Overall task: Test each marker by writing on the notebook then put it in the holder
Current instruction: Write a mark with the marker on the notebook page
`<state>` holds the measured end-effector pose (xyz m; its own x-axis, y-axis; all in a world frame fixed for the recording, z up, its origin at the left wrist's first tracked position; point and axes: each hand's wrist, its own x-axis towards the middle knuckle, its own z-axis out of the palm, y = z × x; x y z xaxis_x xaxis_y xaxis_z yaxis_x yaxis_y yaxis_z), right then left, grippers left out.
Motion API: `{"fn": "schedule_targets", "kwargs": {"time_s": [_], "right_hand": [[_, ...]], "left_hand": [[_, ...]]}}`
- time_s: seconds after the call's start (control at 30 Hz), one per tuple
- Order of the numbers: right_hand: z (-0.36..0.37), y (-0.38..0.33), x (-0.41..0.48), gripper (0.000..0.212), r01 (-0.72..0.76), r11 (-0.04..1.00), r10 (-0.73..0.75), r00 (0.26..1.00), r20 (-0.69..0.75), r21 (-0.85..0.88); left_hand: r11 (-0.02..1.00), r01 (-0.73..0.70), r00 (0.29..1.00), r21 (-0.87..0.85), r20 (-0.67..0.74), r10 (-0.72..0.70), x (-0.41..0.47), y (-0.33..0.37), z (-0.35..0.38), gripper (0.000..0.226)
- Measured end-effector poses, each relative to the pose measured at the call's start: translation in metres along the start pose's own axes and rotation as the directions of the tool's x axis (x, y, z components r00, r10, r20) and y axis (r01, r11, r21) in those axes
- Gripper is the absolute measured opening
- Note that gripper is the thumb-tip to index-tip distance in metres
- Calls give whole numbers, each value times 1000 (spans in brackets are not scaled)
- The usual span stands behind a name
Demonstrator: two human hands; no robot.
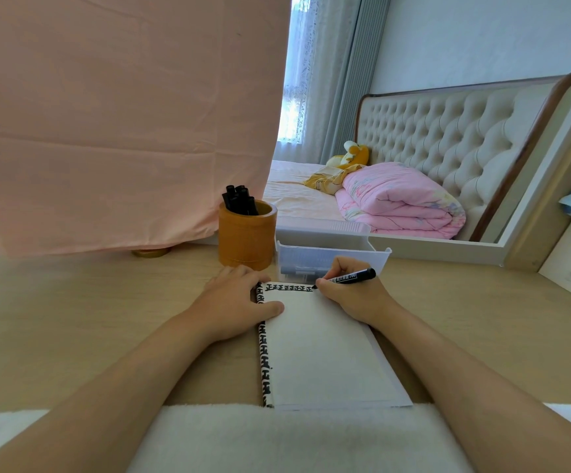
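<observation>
Markers, black and capped, stand in the round wooden holder left of centre; just beside it a clear plastic bin holds more. On the pale wood tabletop lies the notebook, black characters along its top and left edges. Left hand presses flat on it. Right hand has its grip closed around a black marker, tip on the page; the label is unreadable. A bed fills the upper right.
</observation>
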<state>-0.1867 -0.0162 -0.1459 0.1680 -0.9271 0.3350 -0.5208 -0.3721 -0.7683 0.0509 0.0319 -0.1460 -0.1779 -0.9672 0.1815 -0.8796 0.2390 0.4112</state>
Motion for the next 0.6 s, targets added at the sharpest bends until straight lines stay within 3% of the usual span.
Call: {"fn": "schedule_targets", "kwargs": {"time_s": [0.6], "right_hand": [[-2,-2,-1,28,11,999,-11,1000,-10,34]], "left_hand": [[1000,0,1000,-8,8,0,1,-1,0,61]]}}
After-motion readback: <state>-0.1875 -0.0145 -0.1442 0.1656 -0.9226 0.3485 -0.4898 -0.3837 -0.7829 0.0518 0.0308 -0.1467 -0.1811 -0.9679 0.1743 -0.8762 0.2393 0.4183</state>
